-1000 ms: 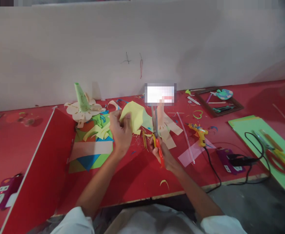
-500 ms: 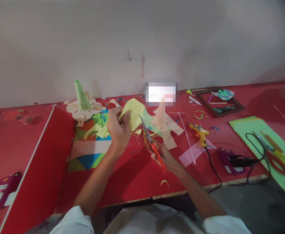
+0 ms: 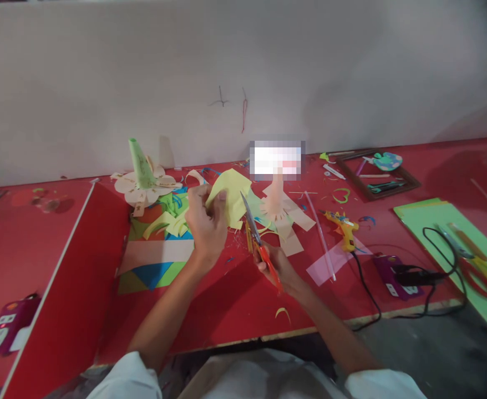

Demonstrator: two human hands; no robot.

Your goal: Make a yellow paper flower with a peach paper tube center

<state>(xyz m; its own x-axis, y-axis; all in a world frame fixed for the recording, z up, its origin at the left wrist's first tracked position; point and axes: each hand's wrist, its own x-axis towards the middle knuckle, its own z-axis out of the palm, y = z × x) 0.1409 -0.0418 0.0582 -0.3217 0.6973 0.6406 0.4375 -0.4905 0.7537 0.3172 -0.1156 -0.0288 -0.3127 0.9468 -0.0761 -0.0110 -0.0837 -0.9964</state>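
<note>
My left hand (image 3: 208, 224) pinches a piece of yellow paper (image 3: 232, 197) by its left side, raised over the table. In my right hand (image 3: 274, 266) are orange-handled scissors (image 3: 255, 230), their blades pointing up toward the paper's right edge. The blades look nearly closed, and I cannot tell whether they touch the paper. Behind the scissors stands a peach paper cone with a fringed base (image 3: 274, 205). To the left is a green paper cone on a pale petal-shaped base (image 3: 142, 169). Coloured paper scraps (image 3: 171, 221) lie beneath and beside my left hand.
A yellow glue gun (image 3: 345, 230) with a black cord lies on the right, near a purple power box (image 3: 395, 277). Green paper sheets (image 3: 443, 221) carry more scissors (image 3: 480, 271). A red divider (image 3: 72, 288) rises at left. A brown frame (image 3: 410, 185) holds small tools.
The scissors and my right hand have shifted very slightly, and the yellow paper is turned a little. Both hands keep their hold. The whole view has moved slightly.
</note>
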